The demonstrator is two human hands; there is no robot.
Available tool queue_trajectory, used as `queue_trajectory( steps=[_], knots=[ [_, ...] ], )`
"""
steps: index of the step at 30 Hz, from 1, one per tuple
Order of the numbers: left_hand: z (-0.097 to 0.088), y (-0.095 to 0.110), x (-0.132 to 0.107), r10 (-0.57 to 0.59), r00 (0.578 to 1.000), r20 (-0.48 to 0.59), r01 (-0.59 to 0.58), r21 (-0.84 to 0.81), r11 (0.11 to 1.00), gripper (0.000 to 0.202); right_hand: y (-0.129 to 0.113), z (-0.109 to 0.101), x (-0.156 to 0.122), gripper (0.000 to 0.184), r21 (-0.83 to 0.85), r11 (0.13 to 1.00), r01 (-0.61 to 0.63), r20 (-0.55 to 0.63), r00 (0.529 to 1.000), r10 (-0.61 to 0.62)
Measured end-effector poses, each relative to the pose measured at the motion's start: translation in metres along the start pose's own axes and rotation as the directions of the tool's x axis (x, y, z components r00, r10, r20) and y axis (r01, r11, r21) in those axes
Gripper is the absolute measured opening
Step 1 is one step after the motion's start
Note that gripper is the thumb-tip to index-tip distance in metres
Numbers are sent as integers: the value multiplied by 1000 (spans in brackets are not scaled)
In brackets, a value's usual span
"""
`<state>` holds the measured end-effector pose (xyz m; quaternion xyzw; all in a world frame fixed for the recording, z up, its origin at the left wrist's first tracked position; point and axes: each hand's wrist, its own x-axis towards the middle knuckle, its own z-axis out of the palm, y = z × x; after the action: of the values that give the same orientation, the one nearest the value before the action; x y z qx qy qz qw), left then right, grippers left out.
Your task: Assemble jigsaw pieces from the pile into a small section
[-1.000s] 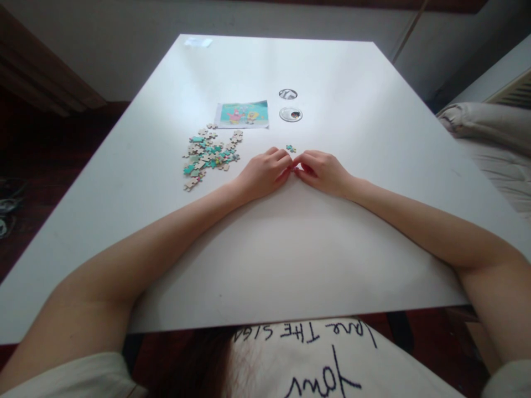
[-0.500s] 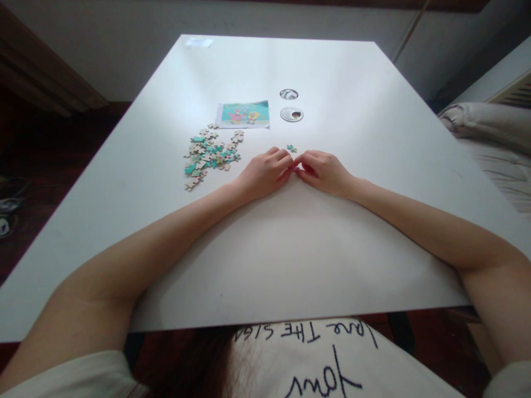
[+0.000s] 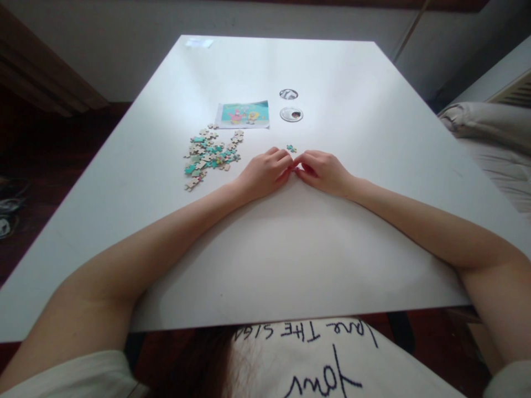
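Bare hands, two: left hand (image 3: 265, 172) and right hand (image 3: 326, 170), fingertips drawn narrow and meeting on a small pinkish jigsaw piece (image 3: 296, 169), mostly hidden; whether it is single or joined cannot be told.
Small teal-and-yellow jigsaw cluster, one (image 3: 291, 148), just beyond the fingertips; its piece count is unclear.
Loose heap of teal-faced and beige-backed jigsaw pieces, one (image 3: 206, 156), left of the left hand; dozens, overlapping, not countable.
Rectangular teal picture sheet with pink and yellow figures, one (image 3: 244, 114), behind the heap.
Round black-and-white flat discs, two (image 3: 291, 114), one behind the other, right of the sheet.
Smooth white table, one (image 3: 298, 243), beneath all.
Compared with half a second ago: hands, cluster and heap unchanged in place.
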<state>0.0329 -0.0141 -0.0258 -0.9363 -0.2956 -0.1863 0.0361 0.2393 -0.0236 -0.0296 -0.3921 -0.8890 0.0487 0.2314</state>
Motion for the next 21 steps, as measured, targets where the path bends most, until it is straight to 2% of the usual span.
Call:
queue_trajectory(
  steps=[21],
  knots=[
    [1,0,0,-3,1000,-2,3,-6,1000,19,1,1,-1,18,-9,1000,22,-10,1000,-22]
  ],
)
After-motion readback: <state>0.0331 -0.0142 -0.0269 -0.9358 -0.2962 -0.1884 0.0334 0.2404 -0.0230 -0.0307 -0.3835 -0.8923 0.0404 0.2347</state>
